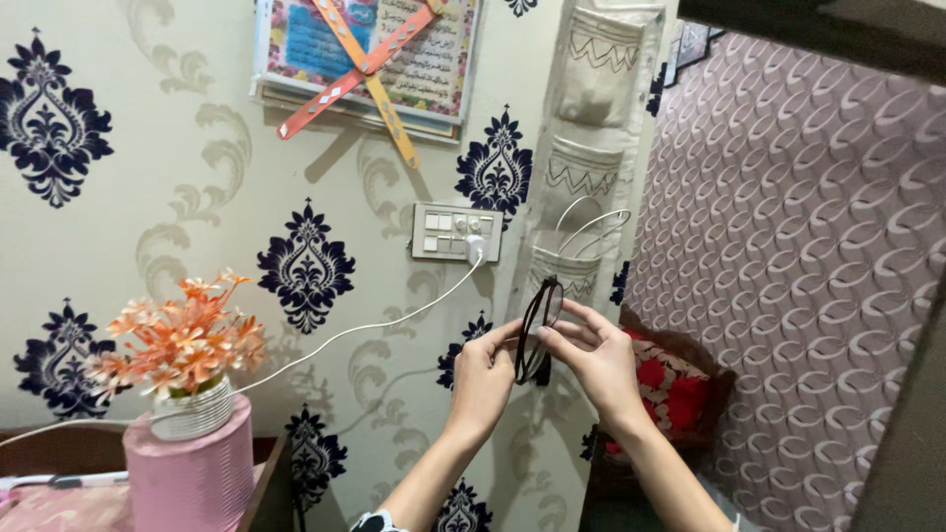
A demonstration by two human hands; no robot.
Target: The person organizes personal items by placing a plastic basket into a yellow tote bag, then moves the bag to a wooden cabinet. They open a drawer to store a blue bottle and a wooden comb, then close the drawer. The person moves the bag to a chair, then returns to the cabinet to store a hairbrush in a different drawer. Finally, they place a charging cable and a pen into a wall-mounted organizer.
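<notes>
Hands, left (483, 377) and right (598, 357), grip black glasses (538, 328) just clear of wall organizer (585, 148).

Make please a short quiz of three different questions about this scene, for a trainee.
1. True or false: both hands hold the black-framed glasses.
2. Where does the white cable end on the wall?
A. in the switch panel
B. in the hanging fabric organizer
C. behind the framed picture
3. Fill in: the orange flowers stand in a white pot on a ___ cylinder.

Key
1. True: the left hand and the right hand each pinch the frame.
2. A
3. pink
</notes>
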